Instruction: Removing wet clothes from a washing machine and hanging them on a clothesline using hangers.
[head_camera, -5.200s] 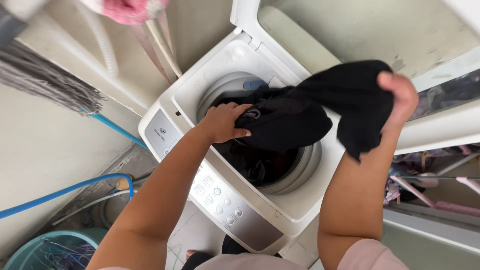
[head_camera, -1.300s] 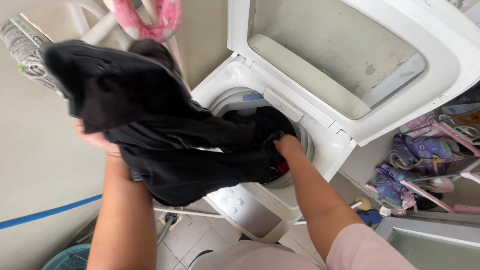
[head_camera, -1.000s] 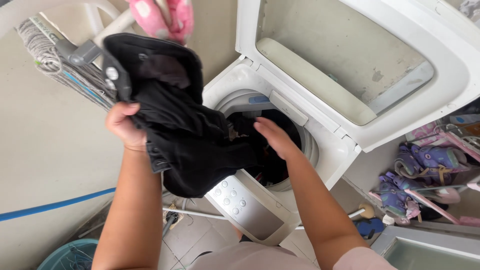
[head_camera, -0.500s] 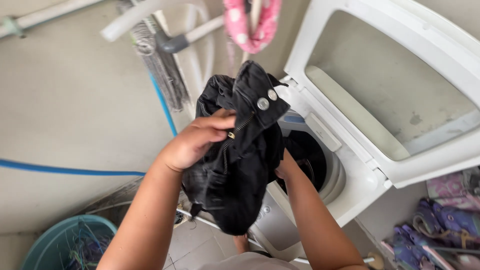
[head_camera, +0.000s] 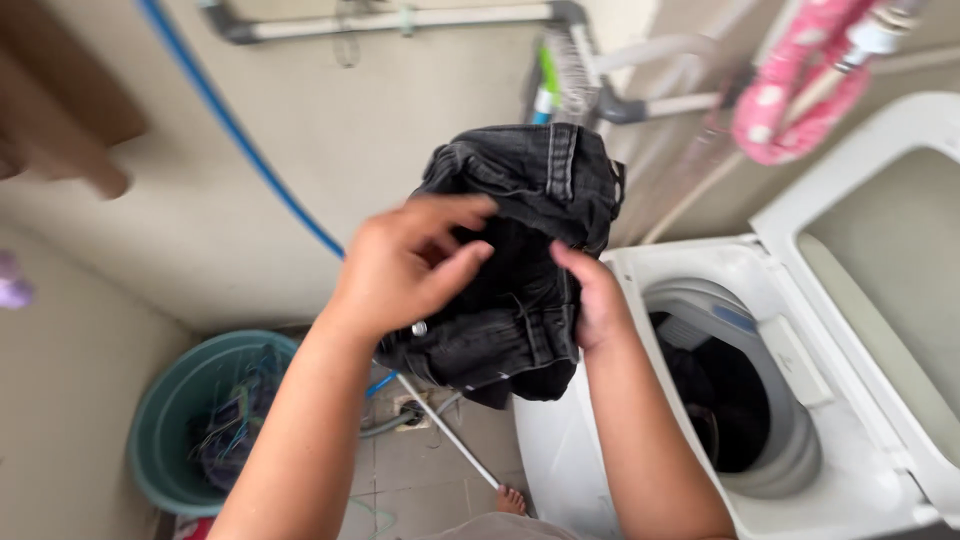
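A bunched pair of black jeans (head_camera: 525, 250) hangs in the air in front of the wall, left of the white top-loading washing machine (head_camera: 800, 420). My left hand (head_camera: 405, 265) grips the jeans from the left, fingers over the waistband. On the right side my right hand (head_camera: 590, 295) holds the same bundle. The machine's lid (head_camera: 890, 200) stands open, and dark clothes (head_camera: 720, 390) lie inside the drum.
A teal basket (head_camera: 190, 400) with tangled items stands on the tiled floor at lower left. A blue hose (head_camera: 240, 130) and a grey pipe (head_camera: 400, 20) run along the wall. Pink fabric (head_camera: 800, 85) hangs at upper right. My bare foot (head_camera: 512, 497) shows beside the machine.
The jeans have come out of the drum and moved left, away from the machine. My right hand left the drum and joined my left on the bundle. The view swung left.
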